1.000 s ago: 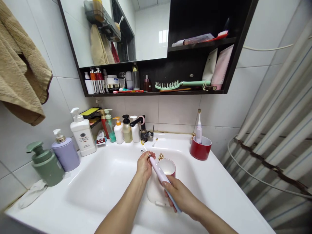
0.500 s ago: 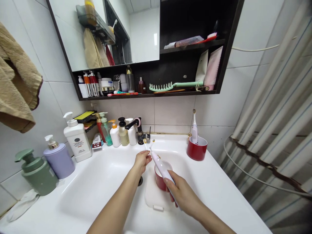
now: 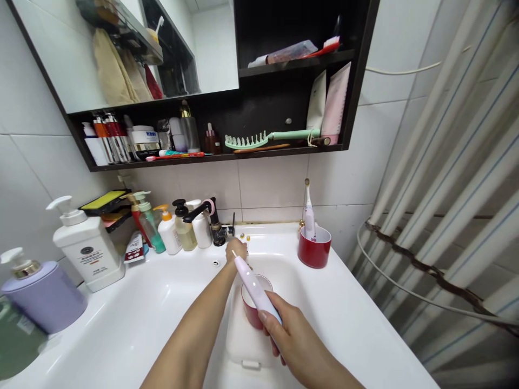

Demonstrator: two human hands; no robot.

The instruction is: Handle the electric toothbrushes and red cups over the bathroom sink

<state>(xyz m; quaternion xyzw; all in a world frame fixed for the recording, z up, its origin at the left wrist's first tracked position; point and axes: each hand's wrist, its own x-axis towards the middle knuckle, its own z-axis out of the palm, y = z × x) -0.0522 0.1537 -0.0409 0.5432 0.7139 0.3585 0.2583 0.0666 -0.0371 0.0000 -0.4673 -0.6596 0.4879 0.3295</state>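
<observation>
In my right hand is a pale pink electric toothbrush handle, tilted up to the left, with its bare metal tip showing. My left hand reaches to the back rim of the sink beside the faucet. Its fingers are turned away and mostly hidden. Just past it, two small yellowish toothbrush heads show close together at the back ledge. Under the handle, a red cup with a white inside stands on a whitish flat case in the sink, partly covered by my right hand.
A second red cup holding an electric toothbrush stands on the right counter. Several pump bottles line the left side and back. The dark cabinet overhangs the sink. White pipes run along the right.
My left hand has moved forward from the handle's tip to the back ledge, bringing one toothbrush head close to the other. The handle, now bare-tipped, stays in my right hand. The view has shifted right.
</observation>
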